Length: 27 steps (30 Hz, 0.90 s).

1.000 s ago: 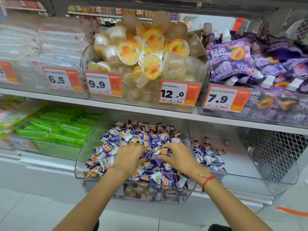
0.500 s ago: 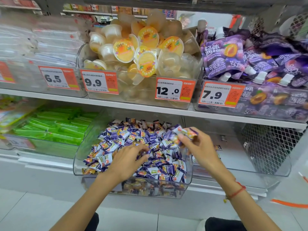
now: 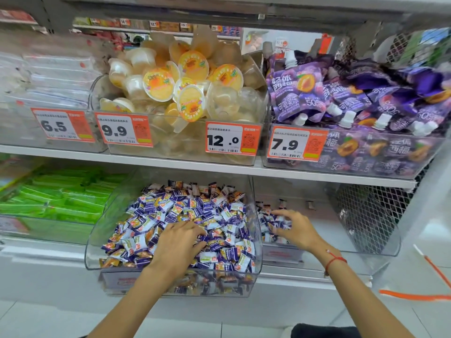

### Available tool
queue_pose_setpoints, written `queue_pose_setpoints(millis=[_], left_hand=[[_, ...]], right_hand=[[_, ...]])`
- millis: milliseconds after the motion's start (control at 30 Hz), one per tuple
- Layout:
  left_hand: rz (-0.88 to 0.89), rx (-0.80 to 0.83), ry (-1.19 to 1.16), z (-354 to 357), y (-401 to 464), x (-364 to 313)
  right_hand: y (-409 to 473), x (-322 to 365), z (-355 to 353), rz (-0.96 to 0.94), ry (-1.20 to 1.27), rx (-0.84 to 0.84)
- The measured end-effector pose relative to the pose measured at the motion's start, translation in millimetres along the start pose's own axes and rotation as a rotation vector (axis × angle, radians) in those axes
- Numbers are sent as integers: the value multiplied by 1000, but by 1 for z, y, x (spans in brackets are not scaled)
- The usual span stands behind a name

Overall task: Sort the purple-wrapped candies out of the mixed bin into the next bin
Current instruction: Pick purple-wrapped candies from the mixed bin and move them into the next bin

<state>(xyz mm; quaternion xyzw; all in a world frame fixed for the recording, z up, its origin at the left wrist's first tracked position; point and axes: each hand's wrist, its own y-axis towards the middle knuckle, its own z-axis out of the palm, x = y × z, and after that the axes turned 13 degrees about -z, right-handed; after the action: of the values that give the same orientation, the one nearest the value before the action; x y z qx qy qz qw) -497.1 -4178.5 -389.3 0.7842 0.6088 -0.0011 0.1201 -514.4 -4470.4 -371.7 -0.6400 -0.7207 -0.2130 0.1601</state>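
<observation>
**Two hands, two bins on the lower shelf**

Your forearms enter from the bottom of the frame. Your left hand (image 3: 179,242) lies palm down on the heap in the mixed bin (image 3: 92,254), lower centre, its fingers bent and digging into the wrappers; whether it has actually closed on a piece you cannot tell. Your right hand (image 3: 296,229), with a red string bracelet (image 3: 334,261) at the wrist, reaches into the next bin (image 3: 380,247), right of centre, fingers spread and loosely curved over the small pile of purple-wrapped candies (image 3: 271,222) there; no candy is clearly pinched. The mixed candies (image 3: 185,208), purple and orange wrappers together, fill their bin almost to the rim. To the left sit green packets (image 3: 58,201). Beyond, on the upper shelf, are jelly cups (image 3: 180,84) at centre and purple pouches (image 3: 346,96) at upper right, with orange price tags (image 3: 231,140) along the front.
</observation>
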Motion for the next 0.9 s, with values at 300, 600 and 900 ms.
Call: queue_pose_setpoints(millis=[300, 600, 900], left_hand=[[-191, -177, -134, 9, -5, 38], [-143, -21, -13, 8, 18, 43], [-122, -184, -28, 17, 20, 46]], right_hand=[[-18, 94, 29, -339, 40, -357], [80, 113, 84, -106, -373, 228], [69, 114, 78, -204, -433, 383]])
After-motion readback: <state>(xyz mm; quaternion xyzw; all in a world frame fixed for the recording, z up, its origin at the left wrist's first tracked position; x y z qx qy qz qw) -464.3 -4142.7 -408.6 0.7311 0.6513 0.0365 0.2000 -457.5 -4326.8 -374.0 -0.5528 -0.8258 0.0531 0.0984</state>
